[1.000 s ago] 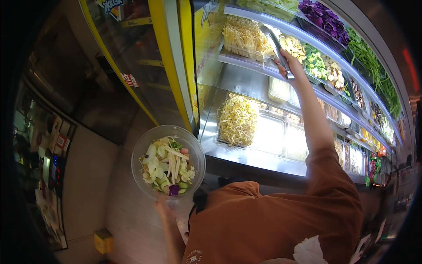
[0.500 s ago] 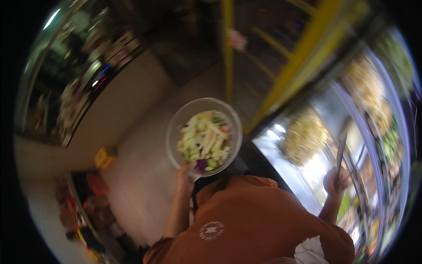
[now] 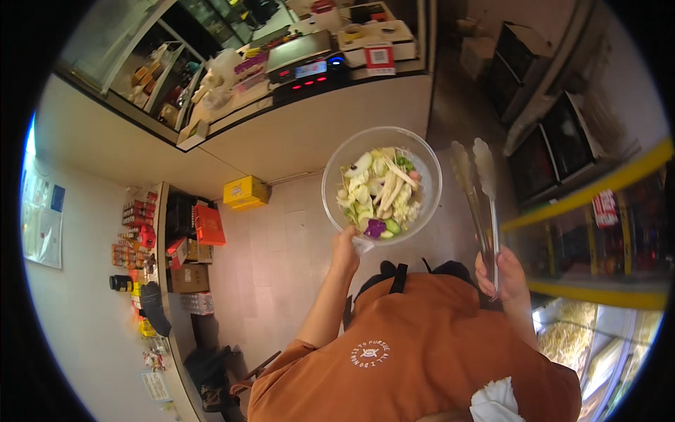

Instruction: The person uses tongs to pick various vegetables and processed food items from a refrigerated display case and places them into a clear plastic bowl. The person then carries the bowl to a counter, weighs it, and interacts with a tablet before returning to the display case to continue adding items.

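Observation:
In my left hand is the handle of a clear bowl, with the fingers closed on it near the rim. Inside the bowl lie mixed vegetables: pale cabbage-like leaves, long white strips that look like mushrooms, green slices and a purple piece. My right hand grips a pair of metal tongs by the lower part. Their scalloped tips point away from me, slightly apart, with nothing between them. The tongs stand right of the bowl, not touching it.
Ahead is a counter bearing a scale with a lit display. A yellow box sits on the floor by it. Left is a shelf with bottles and boxes. A yellow-edged rack and a lit food case stand right.
My view has turned left, away from the lit food case toward the counter. The tongs have moved from over the case to beside the bowl. Both hands keep their hold.

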Tool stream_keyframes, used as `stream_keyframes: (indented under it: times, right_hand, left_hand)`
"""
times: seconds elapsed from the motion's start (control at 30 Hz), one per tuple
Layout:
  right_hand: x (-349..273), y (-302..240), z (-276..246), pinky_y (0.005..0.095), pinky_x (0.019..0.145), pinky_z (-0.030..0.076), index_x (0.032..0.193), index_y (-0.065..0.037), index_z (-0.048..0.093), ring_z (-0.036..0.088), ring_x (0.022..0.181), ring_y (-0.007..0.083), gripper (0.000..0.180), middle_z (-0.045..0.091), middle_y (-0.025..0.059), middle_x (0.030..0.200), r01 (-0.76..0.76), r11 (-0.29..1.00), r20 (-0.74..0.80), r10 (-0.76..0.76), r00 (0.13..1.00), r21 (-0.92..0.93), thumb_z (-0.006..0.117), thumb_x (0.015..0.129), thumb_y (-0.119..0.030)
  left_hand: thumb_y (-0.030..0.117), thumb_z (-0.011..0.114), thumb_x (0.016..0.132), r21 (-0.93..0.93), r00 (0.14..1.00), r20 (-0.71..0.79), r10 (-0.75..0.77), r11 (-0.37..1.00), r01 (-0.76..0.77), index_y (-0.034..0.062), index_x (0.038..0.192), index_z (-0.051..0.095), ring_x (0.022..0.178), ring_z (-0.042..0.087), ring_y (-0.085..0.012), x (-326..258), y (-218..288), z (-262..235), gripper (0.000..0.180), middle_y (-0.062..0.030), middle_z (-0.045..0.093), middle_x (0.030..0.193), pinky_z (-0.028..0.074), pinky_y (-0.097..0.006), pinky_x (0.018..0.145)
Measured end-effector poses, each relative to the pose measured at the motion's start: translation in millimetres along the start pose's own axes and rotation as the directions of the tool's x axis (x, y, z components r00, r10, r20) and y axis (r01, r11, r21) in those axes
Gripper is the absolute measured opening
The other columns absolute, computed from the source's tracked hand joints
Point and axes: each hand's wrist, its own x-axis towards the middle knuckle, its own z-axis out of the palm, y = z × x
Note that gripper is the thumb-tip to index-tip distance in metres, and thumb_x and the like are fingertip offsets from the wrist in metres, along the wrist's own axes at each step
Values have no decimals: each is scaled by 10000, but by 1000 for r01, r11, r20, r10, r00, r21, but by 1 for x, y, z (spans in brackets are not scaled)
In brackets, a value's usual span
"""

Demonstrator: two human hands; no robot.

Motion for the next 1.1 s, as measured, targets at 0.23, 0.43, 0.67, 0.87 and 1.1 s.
stream_keyframes:
  times: [0.23,0.43,0.67,0.87,1.1]
  right_hand:
    - [165,-17,-1,299,419,485,1189,-13,518,560,521,187,322,607,163,914,-37,999,-45,38,998,13,566,1069,-309]
    - [316,-47,-29,289,409,473,1124,-27,507,558,505,171,281,610,143,876,-53,997,-37,51,998,-57,560,1071,-298]
    - [460,-109,-41,278,409,464,1134,-62,522,563,498,152,240,623,114,867,-50,992,-80,41,996,-117,547,1073,-293]
    - [528,-140,-34,275,410,462,1195,-65,537,571,501,149,255,631,112,873,-55,978,-111,34,993,-200,556,1066,-285]
    - [564,-119,-14,278,404,463,1206,-61,554,579,504,150,253,644,105,890,-19,972,-147,-16,989,-232,563,1062,-269]
  left_hand:
    - [91,617,885,-51,973,-112,200,977,-206,-56,974,629,793,666,-244,172,140,22,172,-133,655,934,571,-391,682]
    - [113,590,933,-192,973,-80,216,955,-228,-67,1068,592,850,707,-302,356,238,48,225,-165,657,989,617,-426,716]
    - [134,493,986,-166,973,-96,212,960,-226,-46,1265,532,1046,699,-324,505,299,71,335,-177,665,1174,621,-476,873]
    - [127,582,968,-224,979,-146,142,959,-173,-40,1282,544,1051,699,-317,547,305,88,358,-166,664,1189,618,-467,893]
    - [216,633,1018,-259,983,78,164,956,-139,-15,1177,611,1028,722,-323,548,300,99,282,-157,715,1101,611,-462,937]
